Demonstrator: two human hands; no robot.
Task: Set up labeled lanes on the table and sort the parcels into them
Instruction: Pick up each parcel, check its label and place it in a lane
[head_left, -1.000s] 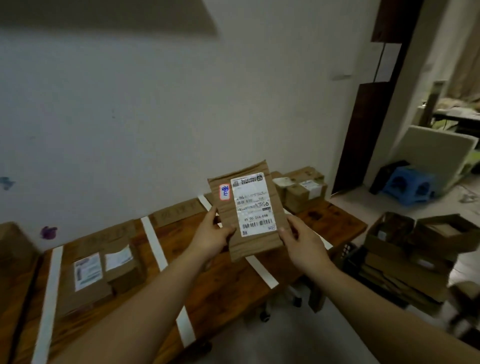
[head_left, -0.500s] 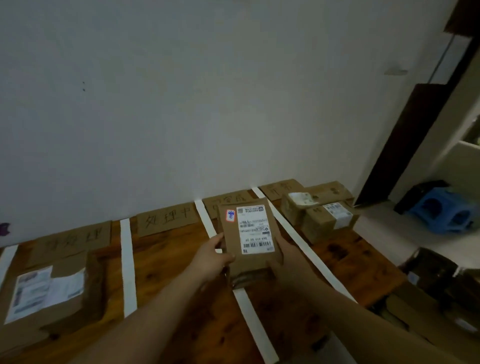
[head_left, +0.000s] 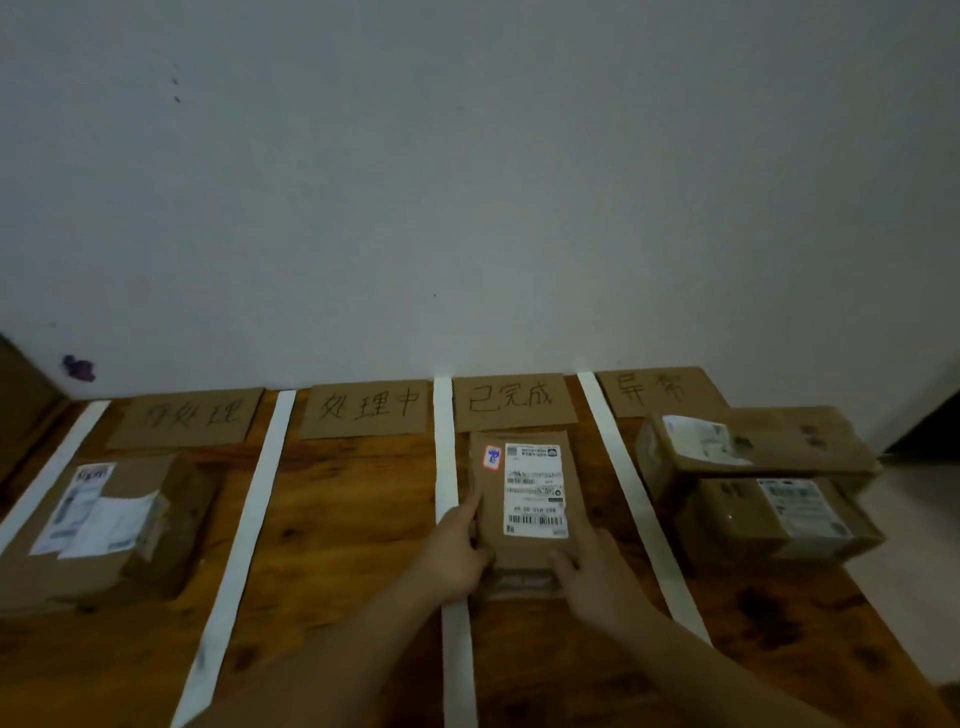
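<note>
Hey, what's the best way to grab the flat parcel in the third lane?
Probably by its two long edges near the end closest to you, reaching in from the front, thumbs on top. The parcel is thin, low on the table, and runs lengthwise away from you toward the sign.

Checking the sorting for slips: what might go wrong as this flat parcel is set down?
The flat parcel is close to the tape strip on its left; a nudge might put it across the line.
Pushed further by the left hand and right hand, it may cover the label card.
</note>
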